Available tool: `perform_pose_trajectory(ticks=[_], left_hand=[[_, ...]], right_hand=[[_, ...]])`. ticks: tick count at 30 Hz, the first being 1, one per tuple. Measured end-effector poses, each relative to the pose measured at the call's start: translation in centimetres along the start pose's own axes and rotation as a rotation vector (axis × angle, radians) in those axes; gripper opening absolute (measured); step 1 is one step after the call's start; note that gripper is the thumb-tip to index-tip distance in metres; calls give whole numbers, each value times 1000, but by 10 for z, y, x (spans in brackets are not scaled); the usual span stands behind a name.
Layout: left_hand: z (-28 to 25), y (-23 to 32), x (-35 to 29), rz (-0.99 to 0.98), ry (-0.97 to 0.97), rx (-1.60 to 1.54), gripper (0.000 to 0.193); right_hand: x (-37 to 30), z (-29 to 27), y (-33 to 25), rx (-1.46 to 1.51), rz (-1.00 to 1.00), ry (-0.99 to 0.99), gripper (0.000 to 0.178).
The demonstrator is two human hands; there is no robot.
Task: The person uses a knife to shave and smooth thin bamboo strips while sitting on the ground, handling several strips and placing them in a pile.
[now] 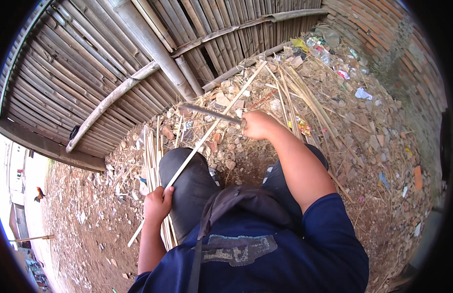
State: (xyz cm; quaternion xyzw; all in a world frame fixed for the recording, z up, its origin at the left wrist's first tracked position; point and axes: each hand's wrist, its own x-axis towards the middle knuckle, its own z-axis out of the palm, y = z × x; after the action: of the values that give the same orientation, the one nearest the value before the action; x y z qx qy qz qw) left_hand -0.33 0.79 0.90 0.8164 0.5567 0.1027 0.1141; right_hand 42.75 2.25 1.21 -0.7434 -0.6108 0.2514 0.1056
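A long, pale bamboo strip (199, 144) runs slantwise from beside my left thigh up toward the bamboo wall. My left hand (158, 205) is closed round its lower part, by my left knee. In my right hand (259, 125), ahead of my right knee, is the handle of a machete (210, 113). Its dark blade points left and crosses the strip, at or very near its surface; whether they touch I cannot tell. Beside my left leg lies a bundle of bamboo strips (151, 155), partly hidden by my left hand and forearm.
More split bamboo strips (312, 102) lie ahead to the right. A bamboo wall (99, 63) stands in front and a brick wall (382, 34) at the right. Rubble and plastic litter (320, 51) cover the ground. A rooster (39, 194) is at the far left.
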Motion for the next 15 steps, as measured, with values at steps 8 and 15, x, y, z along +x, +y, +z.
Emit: perform_pose_trajectory(ticks=[8,15], left_hand=[[3,-2,-11,-3,-65,-81,48],[8,-5,-14,54,9,-10,44]], right_hand=[[-11,-6,-13,-4,-156,-89,39],[-10,8,-28,-55,-120,-81,35]])
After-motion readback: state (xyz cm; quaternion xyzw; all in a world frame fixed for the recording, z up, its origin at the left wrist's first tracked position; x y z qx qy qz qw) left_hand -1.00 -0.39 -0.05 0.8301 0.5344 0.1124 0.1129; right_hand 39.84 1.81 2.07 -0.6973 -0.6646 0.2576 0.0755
